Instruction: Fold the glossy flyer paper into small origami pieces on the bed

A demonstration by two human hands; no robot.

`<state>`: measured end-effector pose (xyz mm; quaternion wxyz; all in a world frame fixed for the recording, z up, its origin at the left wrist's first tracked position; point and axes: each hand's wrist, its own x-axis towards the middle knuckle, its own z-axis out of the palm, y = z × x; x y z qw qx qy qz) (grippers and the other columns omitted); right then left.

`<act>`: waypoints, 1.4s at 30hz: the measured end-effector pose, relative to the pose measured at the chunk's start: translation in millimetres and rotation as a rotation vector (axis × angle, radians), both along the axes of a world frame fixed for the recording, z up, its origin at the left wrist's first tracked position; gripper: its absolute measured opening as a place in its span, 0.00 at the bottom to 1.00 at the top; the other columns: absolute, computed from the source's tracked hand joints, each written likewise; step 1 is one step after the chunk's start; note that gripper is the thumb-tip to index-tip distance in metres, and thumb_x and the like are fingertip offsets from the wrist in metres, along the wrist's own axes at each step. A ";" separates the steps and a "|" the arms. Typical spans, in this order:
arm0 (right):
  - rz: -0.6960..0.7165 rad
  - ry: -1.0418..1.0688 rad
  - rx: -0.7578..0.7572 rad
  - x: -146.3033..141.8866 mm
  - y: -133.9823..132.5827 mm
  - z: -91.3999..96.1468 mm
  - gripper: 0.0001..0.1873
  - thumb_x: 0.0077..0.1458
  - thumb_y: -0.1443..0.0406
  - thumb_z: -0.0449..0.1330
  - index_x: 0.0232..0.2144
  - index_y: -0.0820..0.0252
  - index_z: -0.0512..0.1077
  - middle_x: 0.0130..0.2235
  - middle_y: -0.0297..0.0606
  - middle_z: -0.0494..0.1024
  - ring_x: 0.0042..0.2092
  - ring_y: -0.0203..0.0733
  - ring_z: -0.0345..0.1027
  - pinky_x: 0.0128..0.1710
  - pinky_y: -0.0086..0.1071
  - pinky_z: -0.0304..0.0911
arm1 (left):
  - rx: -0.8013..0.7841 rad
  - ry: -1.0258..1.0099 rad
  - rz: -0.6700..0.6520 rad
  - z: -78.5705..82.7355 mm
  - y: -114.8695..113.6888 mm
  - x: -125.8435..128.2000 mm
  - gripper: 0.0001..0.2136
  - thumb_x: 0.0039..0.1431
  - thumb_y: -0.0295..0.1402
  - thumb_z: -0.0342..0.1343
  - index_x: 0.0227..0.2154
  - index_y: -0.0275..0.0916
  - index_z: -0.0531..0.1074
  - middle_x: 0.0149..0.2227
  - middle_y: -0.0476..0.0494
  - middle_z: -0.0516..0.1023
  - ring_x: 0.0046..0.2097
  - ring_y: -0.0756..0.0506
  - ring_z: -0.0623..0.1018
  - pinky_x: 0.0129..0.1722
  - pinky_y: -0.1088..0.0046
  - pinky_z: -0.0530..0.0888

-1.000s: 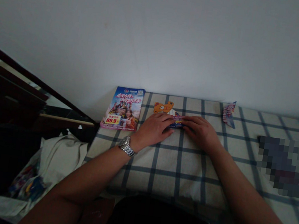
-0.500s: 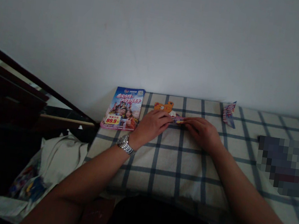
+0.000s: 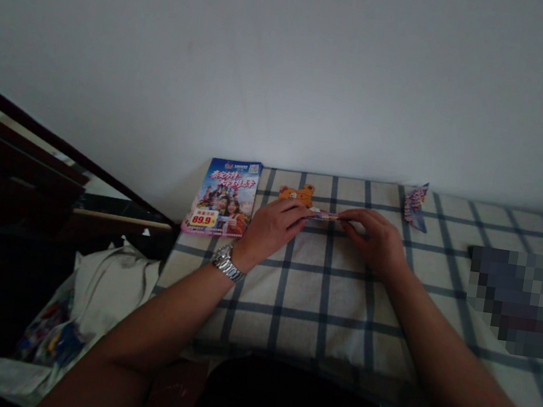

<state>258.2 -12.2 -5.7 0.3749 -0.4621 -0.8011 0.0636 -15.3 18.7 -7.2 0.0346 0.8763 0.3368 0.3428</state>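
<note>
A narrow strip of folded printed paper (image 3: 323, 215) spans the gap between my hands, over the checked cloth. My left hand (image 3: 279, 223), with a metal watch (image 3: 228, 263) at the wrist, pinches its left end. The right end is pinched by the fingers of my right hand (image 3: 372, 238). Just behind the left fingers, an orange cartoon bear (image 3: 297, 194) shows on the cloth, partly covered. Left of my left hand lies a stack of printed flyers (image 3: 224, 197) marked 89.9. A folded piece of printed paper (image 3: 416, 207) stands to the right, near the wall.
The checked cloth (image 3: 257, 302) covers the surface up to a pale wall (image 3: 291, 65). A blurred-out dark object (image 3: 510, 301) lies at the right. Below the left edge are a white bag (image 3: 113, 282) and a dark wooden rail (image 3: 57, 150).
My right hand has shifted slightly to the right along the paper strip. The strip now looks thinner and longer between my fingers. The flyers and the standing folded paper stay put.
</note>
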 end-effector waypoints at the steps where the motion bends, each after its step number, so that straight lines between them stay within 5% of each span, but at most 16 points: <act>1: -0.004 0.010 0.014 -0.5 -0.6 1.2 0.08 0.67 0.65 0.62 0.46 0.54 0.79 0.45 0.41 0.85 0.47 0.50 0.80 0.49 0.43 0.75 | 0.007 -0.006 0.002 0.7 -0.3 0.1 0.10 0.72 0.30 0.58 0.53 0.43 0.77 0.50 0.45 0.80 0.51 0.44 0.80 0.50 0.63 0.81; 8: -0.034 0.128 0.006 -5.1 -6.3 7.7 0.05 0.67 0.64 0.62 0.44 0.54 0.79 0.41 0.39 0.85 0.42 0.47 0.80 0.43 0.40 0.75 | -0.006 -0.117 0.008 9.8 -5.7 2.1 0.11 0.74 0.30 0.56 0.55 0.44 0.75 0.50 0.45 0.81 0.52 0.46 0.81 0.55 0.63 0.80; 16: -0.101 0.306 -0.214 -7.0 -4.5 -0.6 0.11 0.66 0.57 0.63 0.44 0.55 0.80 0.41 0.40 0.86 0.40 0.47 0.82 0.41 0.39 0.77 | -0.143 -0.166 0.004 12.1 -7.1 4.9 0.10 0.72 0.28 0.57 0.53 0.43 0.76 0.50 0.45 0.82 0.53 0.45 0.81 0.55 0.64 0.81; 26: -0.119 0.133 -0.211 -4.8 1.5 -5.9 0.11 0.64 0.59 0.63 0.46 0.57 0.79 0.39 0.41 0.84 0.37 0.47 0.79 0.38 0.39 0.75 | -0.308 -0.094 0.083 6.0 -3.8 7.0 0.11 0.73 0.30 0.57 0.55 0.41 0.74 0.52 0.43 0.82 0.50 0.44 0.83 0.54 0.61 0.82; 36: -0.099 -0.016 -0.166 -3.4 3.8 -6.1 0.12 0.66 0.61 0.62 0.49 0.57 0.79 0.39 0.42 0.83 0.39 0.49 0.76 0.39 0.41 0.72 | -0.102 -0.016 0.098 3.9 -1.3 5.1 0.26 0.66 0.29 0.64 0.65 0.45 0.66 0.61 0.38 0.71 0.63 0.36 0.71 0.65 0.47 0.72; 42: -0.101 -0.060 -0.150 -1.8 6.0 -9.1 0.12 0.65 0.62 0.63 0.48 0.57 0.80 0.39 0.43 0.82 0.41 0.51 0.76 0.43 0.42 0.71 | -0.090 0.081 -0.063 6.7 -6.2 7.1 0.14 0.70 0.32 0.60 0.56 0.44 0.74 0.62 0.39 0.70 0.64 0.37 0.69 0.67 0.46 0.70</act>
